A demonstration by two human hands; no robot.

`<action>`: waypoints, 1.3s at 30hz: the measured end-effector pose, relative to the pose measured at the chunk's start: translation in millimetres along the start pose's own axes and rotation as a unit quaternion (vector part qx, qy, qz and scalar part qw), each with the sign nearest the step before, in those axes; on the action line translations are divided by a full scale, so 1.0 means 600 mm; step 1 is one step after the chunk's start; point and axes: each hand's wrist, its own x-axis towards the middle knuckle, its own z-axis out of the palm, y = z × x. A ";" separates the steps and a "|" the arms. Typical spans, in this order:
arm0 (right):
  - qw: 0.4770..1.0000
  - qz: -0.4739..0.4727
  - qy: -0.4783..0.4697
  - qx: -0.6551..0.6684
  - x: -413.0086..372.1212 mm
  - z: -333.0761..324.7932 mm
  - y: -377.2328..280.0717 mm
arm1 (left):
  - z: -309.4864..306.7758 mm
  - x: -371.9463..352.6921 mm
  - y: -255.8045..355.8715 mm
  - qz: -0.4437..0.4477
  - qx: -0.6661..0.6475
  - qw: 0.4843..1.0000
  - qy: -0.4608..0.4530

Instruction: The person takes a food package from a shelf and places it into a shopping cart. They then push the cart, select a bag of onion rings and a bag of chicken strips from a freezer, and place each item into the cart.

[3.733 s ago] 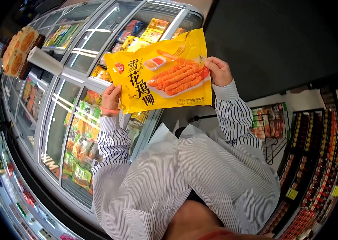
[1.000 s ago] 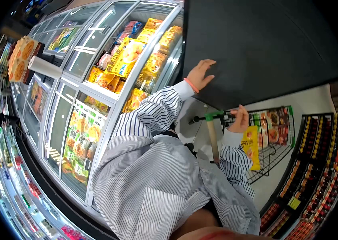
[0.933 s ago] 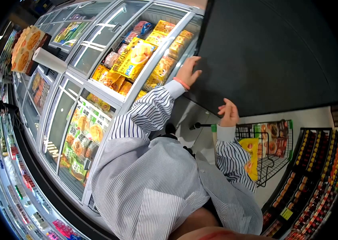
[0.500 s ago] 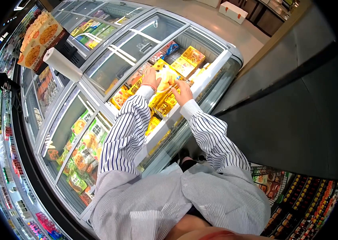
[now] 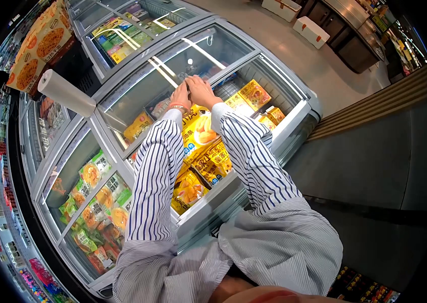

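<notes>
My left hand (image 5: 179, 97) and my right hand (image 5: 201, 92) are side by side and nearly touching. They are at the far end of a yellow bag of frozen food (image 5: 201, 132) in the chest freezer, where the edge of the sliding glass lid (image 5: 233, 66) also passes. The fingers of both hands are together and bent away from me. Whether they grip the bag's top or the lid edge cannot be seen. The bag has a picture of golden fried dough on it. Nearer me are more yellow packs (image 5: 191, 191).
Yellow boxes (image 5: 255, 94) stand right of the bag. Green packs (image 5: 105, 199) lie under glass in the left freezer section. A white roll (image 5: 67, 93) and cartons (image 5: 46, 48) sit on the divider. A dark panel (image 5: 360, 161) rises at right; white foam boxes (image 5: 311, 32) are on the floor.
Both hands have moved farther from me toward the lid edge. My right hand has left the bag's right side and come up beside my left. The view has shifted.
</notes>
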 end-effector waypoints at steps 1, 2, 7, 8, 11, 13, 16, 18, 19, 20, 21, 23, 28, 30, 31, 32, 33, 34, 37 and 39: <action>1.000 -0.005 -0.018 -0.006 0.005 0.005 0.004 | 0.003 0.000 -0.004 -0.003 -0.004 1.000 -0.006; 0.999 -0.008 -0.035 -0.011 0.009 0.007 0.009 | 0.007 -0.005 -0.006 -0.001 -0.007 1.000 0.014; 0.999 -0.013 -0.039 0.011 0.013 0.005 0.023 | -0.001 -0.009 -0.003 0.008 -0.003 0.998 0.069; 1.000 -0.016 -0.025 0.003 0.008 0.003 0.021 | 0.004 -0.016 -0.004 0.018 0.002 0.997 0.081; 1.000 -0.009 0.006 -0.027 -0.003 0.001 0.020 | 0.010 -0.028 0.007 0.019 0.018 0.997 0.078; 0.999 0.008 0.002 -0.034 -0.025 -0.013 0.020 | 0.018 -0.046 0.026 0.017 0.067 0.996 0.048; 0.997 0.031 0.050 -0.059 -0.087 -0.029 0.017 | 0.029 -0.095 0.067 0.066 0.107 0.991 0.052; 0.994 0.052 0.069 -0.069 -0.141 -0.038 0.021 | 0.047 -0.138 0.101 0.082 0.078 0.993 0.032; 0.991 0.062 0.086 -0.076 -0.168 -0.046 0.018 | 0.060 -0.153 0.106 0.097 0.083 0.992 0.022; 0.991 0.078 0.082 -0.073 -0.191 -0.057 0.017 | 0.074 -0.168 0.114 0.103 0.082 0.991 0.020; 0.990 0.092 0.076 -0.069 -0.215 -0.067 0.016 | 0.091 -0.183 0.119 0.106 0.081 0.991 0.018; 0.988 0.104 0.074 -0.082 -0.262 -0.094 0.015 | 0.101 -0.218 0.145 0.138 0.072 0.988 0.000; 0.981 0.161 0.075 -0.079 -0.356 -0.121 0.025 | 0.147 -0.292 0.199 0.162 0.041 0.986 -0.024; 0.978 0.173 0.098 -0.070 -0.391 -0.128 0.029 | 0.167 -0.317 0.213 0.156 0.047 0.986 -0.035; 0.977 0.171 0.108 -0.068 -0.405 -0.130 0.032 | 0.174 -0.331 0.222 0.162 0.045 0.986 -0.016; 0.977 0.167 0.119 -0.066 -0.415 -0.130 0.036 | 0.179 -0.343 0.230 0.168 0.044 0.985 0.007; 0.976 0.163 0.128 -0.063 -0.423 -0.129 0.038 | 0.185 -0.350 0.231 0.172 0.043 0.984 0.028; 0.977 0.160 0.123 -0.065 -0.423 -0.126 0.036 | 0.187 -0.347 0.230 0.151 0.034 0.988 0.008; 0.980 0.169 0.095 -0.039 -0.413 -0.136 0.039 | 0.183 -0.349 0.228 0.169 0.023 0.985 0.028; 0.982 0.169 0.081 -0.008 -0.415 -0.142 0.047 | 0.183 -0.341 0.222 0.164 -0.005 0.986 0.001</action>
